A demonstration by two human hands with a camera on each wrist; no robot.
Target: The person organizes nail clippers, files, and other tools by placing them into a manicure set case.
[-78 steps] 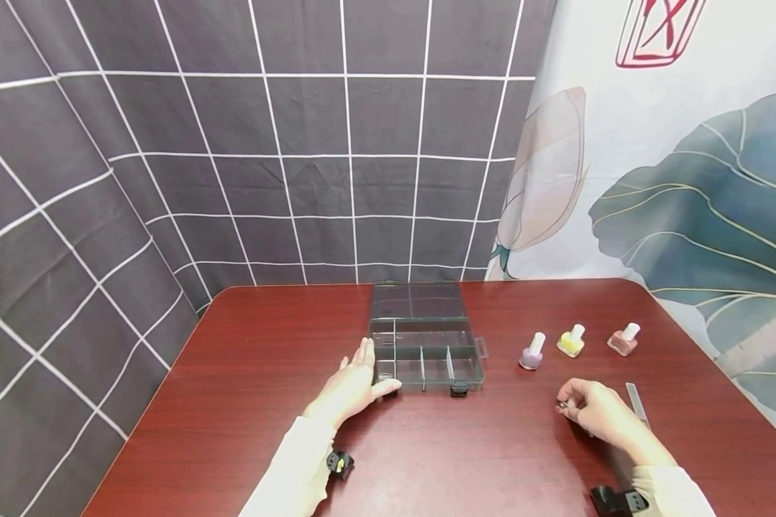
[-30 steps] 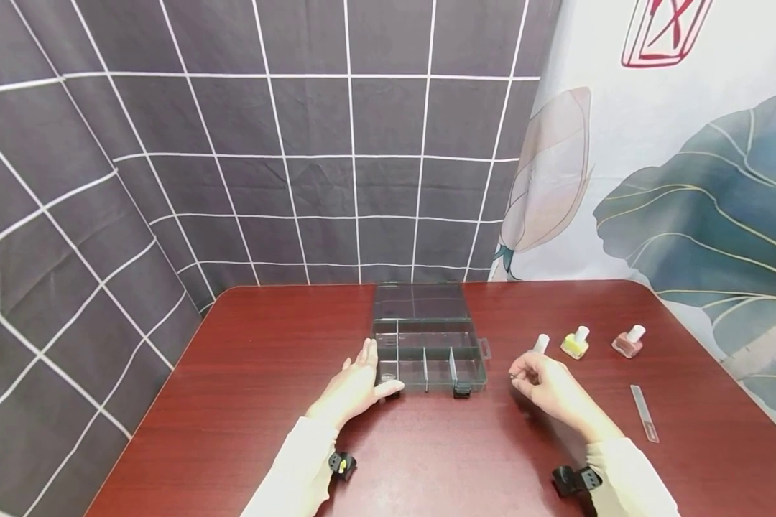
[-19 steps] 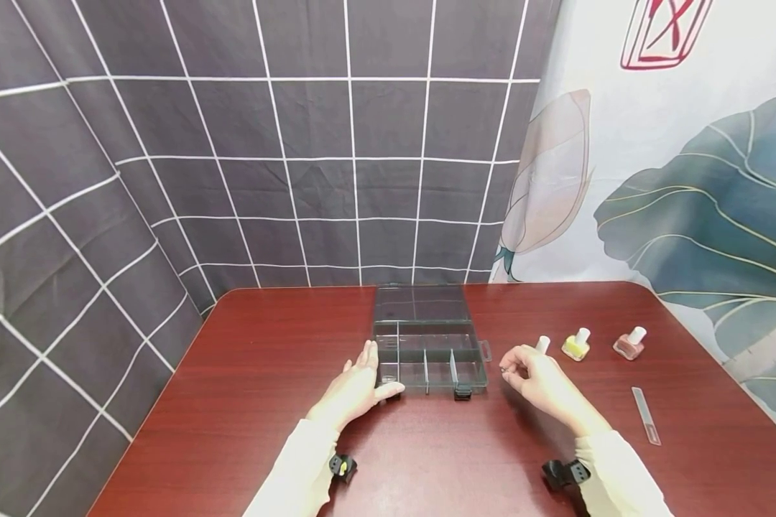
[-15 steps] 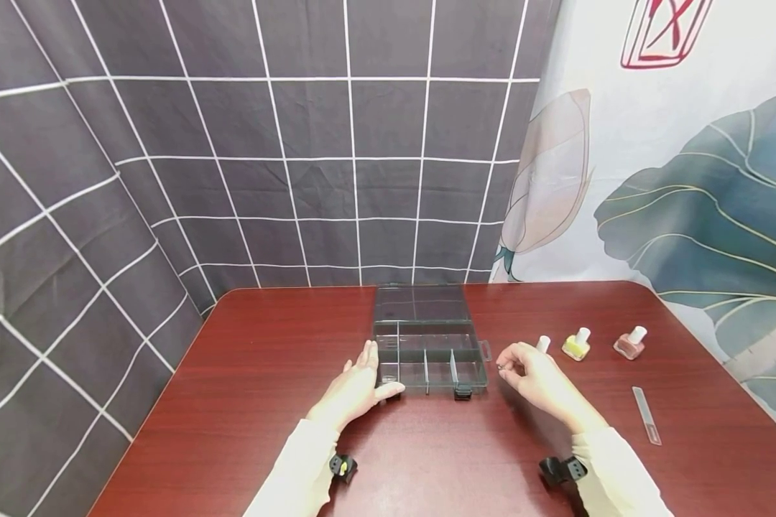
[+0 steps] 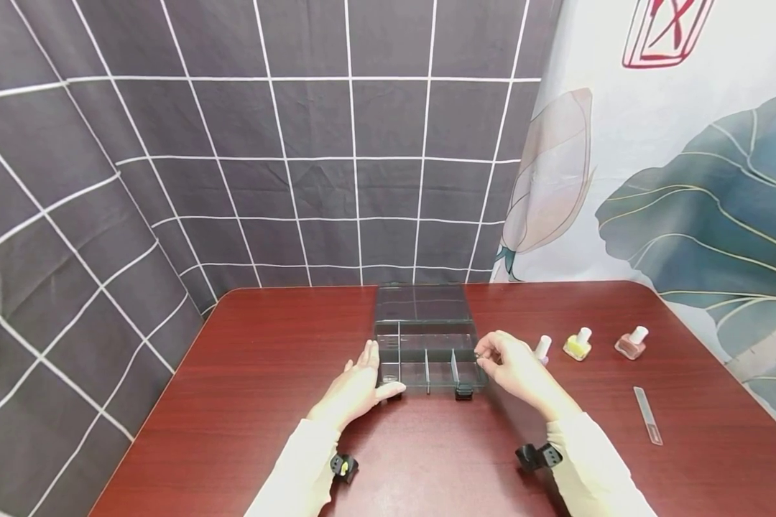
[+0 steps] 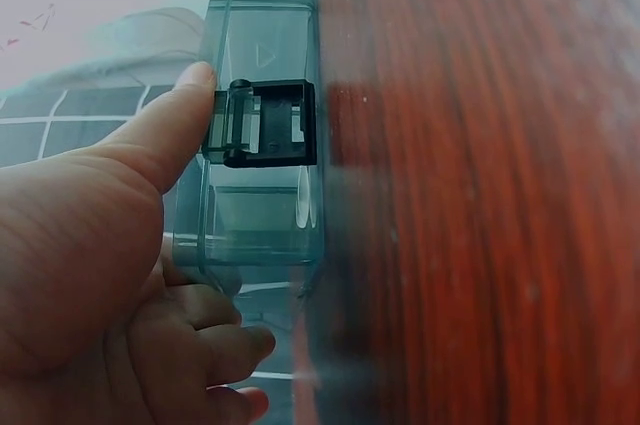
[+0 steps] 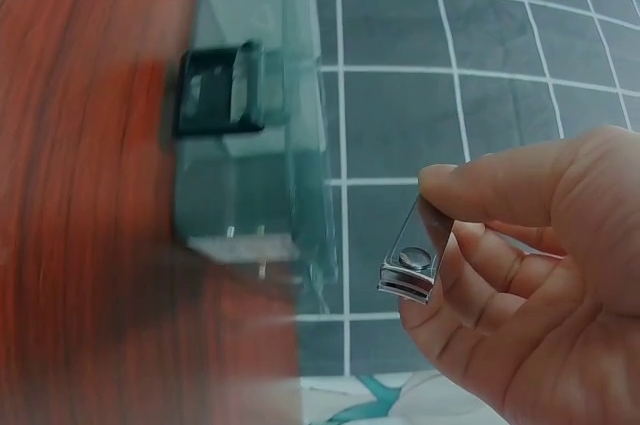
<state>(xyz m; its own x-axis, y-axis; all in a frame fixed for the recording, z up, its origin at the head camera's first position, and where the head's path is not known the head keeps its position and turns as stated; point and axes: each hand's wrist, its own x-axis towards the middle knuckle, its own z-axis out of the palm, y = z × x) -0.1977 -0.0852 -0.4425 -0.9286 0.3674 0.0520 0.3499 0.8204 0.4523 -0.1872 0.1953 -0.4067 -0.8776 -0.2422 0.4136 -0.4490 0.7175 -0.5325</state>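
Observation:
A clear grey plastic box with compartments stands with its lid raised at the back. My left hand rests against its front left corner, thumb along the front edge near a black latch and fingers by the left side. Between thumb and fingers, my right hand pinches a silver nail clipper. That hand is at the box's right wall; in the head view the fingers mostly hide the clipper. A small round clear item shows in the front left compartment.
Right of the box stand a purple nail polish bottle, partly behind my right hand, a yellow one and a pinkish one. A nail file lies nearer on the red-brown table. Grid-patterned cloth hangs behind.
My right hand has carried the nail clipper leftward from near the nail file to the box's right wall. The left hand has stayed at the box.

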